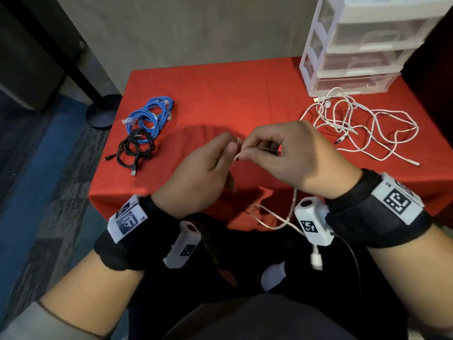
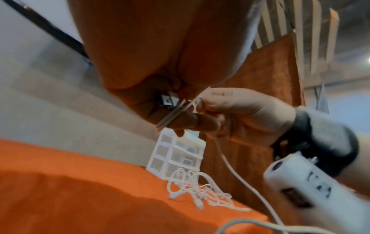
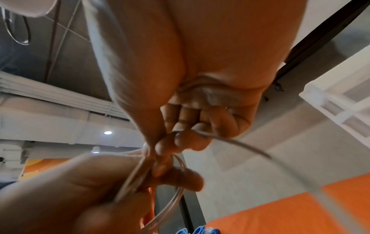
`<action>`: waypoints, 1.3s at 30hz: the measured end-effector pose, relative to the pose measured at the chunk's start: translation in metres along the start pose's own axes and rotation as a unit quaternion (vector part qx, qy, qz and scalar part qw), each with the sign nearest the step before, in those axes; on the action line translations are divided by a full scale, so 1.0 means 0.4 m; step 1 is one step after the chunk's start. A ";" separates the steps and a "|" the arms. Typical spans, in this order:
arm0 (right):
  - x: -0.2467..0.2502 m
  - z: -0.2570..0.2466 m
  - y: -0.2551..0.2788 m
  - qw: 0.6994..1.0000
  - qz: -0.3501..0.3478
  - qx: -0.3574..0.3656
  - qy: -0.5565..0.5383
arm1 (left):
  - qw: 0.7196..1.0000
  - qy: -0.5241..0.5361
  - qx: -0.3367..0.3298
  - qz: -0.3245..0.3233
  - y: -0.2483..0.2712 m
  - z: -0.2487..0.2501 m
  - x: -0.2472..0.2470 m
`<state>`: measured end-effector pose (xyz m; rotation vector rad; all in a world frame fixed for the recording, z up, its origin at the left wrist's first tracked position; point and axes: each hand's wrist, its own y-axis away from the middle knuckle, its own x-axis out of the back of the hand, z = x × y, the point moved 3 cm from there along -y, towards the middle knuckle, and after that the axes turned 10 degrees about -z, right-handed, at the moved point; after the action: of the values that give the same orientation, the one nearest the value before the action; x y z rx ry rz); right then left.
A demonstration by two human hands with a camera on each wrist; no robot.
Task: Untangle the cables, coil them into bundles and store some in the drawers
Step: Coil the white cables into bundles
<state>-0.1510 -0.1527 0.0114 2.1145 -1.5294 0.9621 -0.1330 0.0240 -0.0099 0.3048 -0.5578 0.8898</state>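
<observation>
My left hand and right hand both pinch one white cable, fingers curled tight; its slack hangs below them, off the worktop. My wrist tags' small print is unreadable.

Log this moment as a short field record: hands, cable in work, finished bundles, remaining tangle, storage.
left hand: pinches several loops of the white cable
right hand: pinches the same cable next to the left hand's fingers
white cable: its tail hangs past the table's front edge, plug dangling
blue bundle: coiled, on the red cloth, left
black bundle: coiled, just in front of the blue one
white tangle: loose, on the right
drawer unit: back right corner, drawers closed
</observation>
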 end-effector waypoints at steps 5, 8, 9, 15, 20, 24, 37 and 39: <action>0.010 0.045 -0.017 0.996 0.059 -0.023 -0.055 | 0.987 0.139 0.053 -0.059 0.011 0.026 -0.007; -0.010 0.057 -0.015 0.993 0.049 -0.014 -0.105 | 0.959 0.262 0.054 -0.097 0.015 0.019 -0.010; -0.019 0.062 -0.013 0.992 0.043 -0.013 -0.118 | 0.943 0.312 0.057 -0.101 0.014 0.011 -0.009; -0.128 0.124 0.009 0.974 0.015 -0.076 -0.213 | 0.830 0.556 0.019 -0.033 -0.003 -0.009 0.025; -0.229 0.103 0.048 0.970 -0.126 -0.080 -0.193 | 0.845 0.530 -0.012 0.068 -0.020 -0.037 0.033; -0.217 0.066 0.065 0.969 -0.178 -0.053 -0.164 | 0.935 0.322 -0.027 0.149 -0.028 -0.057 0.028; -0.023 0.075 0.012 0.990 0.009 -0.045 -0.136 | 0.976 0.161 0.049 -0.136 0.017 -0.028 -0.038; -0.027 0.081 0.006 0.989 0.011 -0.037 -0.146 | 0.959 0.246 0.043 -0.133 0.018 -0.013 -0.037</action>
<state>-0.1452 -0.1665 -0.0192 2.2665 -1.6974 0.6121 -0.1444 0.0212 -0.0225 0.2182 -0.0149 0.6934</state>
